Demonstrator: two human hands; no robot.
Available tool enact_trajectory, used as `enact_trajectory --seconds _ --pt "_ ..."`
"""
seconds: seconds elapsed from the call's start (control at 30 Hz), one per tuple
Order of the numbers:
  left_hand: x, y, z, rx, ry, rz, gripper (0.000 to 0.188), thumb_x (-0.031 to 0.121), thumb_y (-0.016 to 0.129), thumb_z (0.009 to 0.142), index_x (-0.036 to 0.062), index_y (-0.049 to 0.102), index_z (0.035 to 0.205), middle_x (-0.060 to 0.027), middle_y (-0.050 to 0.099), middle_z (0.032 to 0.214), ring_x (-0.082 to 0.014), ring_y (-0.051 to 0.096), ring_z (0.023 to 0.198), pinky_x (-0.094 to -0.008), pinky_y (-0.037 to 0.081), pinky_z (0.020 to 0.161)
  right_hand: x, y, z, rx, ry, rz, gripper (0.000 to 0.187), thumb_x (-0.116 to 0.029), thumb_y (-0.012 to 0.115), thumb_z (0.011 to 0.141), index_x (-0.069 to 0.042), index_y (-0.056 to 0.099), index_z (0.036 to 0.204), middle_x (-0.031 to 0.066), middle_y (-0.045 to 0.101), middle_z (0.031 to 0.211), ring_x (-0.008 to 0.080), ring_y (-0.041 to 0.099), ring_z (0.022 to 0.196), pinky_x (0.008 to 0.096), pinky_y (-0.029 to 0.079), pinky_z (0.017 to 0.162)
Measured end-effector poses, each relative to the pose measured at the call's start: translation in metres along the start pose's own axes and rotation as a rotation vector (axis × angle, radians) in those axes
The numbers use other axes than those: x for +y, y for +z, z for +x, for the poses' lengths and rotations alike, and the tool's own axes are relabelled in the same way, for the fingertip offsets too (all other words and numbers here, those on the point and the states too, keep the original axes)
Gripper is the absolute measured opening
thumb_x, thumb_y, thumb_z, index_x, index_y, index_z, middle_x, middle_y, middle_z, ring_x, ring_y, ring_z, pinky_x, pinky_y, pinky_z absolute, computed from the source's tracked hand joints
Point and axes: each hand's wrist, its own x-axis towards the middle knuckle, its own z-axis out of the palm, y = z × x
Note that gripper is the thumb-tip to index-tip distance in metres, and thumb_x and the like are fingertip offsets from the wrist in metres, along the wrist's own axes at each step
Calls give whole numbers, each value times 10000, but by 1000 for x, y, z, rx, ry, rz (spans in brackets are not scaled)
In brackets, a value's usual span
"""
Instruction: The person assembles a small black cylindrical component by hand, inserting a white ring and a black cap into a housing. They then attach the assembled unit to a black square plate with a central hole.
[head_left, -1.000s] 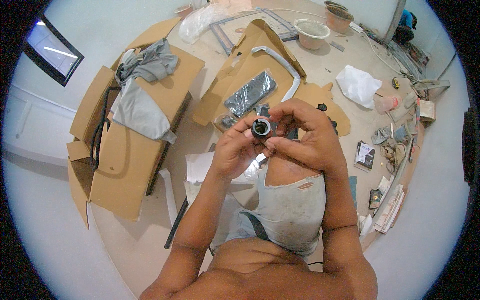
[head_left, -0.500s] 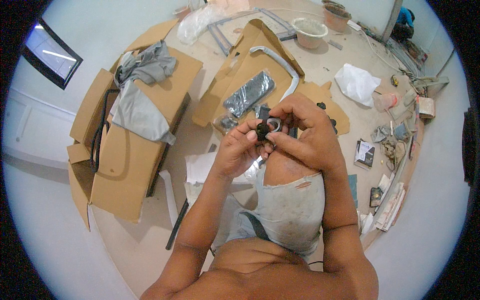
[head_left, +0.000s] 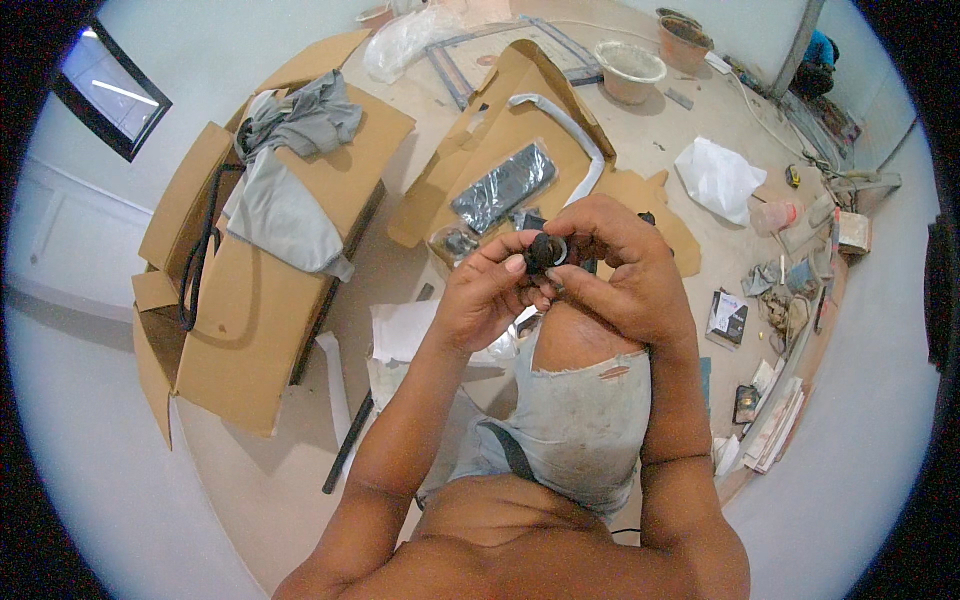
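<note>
Above my bent knee, both hands meet around one small assembly. My left hand (head_left: 480, 298) pinches a small black round fitting (head_left: 541, 253) between thumb and fingertips. A thin whitish ring (head_left: 561, 249) sits against the fitting's right side. On that side the thumb and curled fingers of my right hand (head_left: 635, 285) close on the ring; part of it is hidden behind them. Just beyond my hands, a dark part in clear plastic wrap (head_left: 505, 187) and a smaller wrapped black piece (head_left: 456, 241) lie on an opened cardboard sheet (head_left: 415, 215).
A large cardboard box (head_left: 245, 370) with a grey cloth (head_left: 280, 215) on it stands at left. A curved wrapped tube (head_left: 575, 135) lies ahead. Farther off are a bucket (head_left: 630, 75) and a white bag (head_left: 715, 180). Tools and scraps line the right wall; another person (head_left: 818, 65) crouches at the far right.
The black fitting has turned, so its round face shows more, and it has shifted slightly right against the ring. My hands keep their grips. The whole view has tilted a little.
</note>
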Motion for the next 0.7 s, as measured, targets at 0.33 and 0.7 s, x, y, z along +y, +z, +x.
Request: enact_trajectory --seconds 0.33,0.7 --pt "-1 4 2 -9 51 57 280 106 549 979 22 550 1246 -117 649 1086 -205 670 899 -334 583 752 -10 -1 2 -36 -10 -136 270 -100 720 745 -48 663 1004 122 638 900 272 639 791 354 509 725" --pt "-3 7 6 7 81 129 294 87 563 967 7 559 1250 -117 646 1108 -192 674 923 -310 592 768 -13 -2 -1 11 -23 -228 238 -88 701 758 -36 641 983 128 621 883 267 631 769 349 507 692"
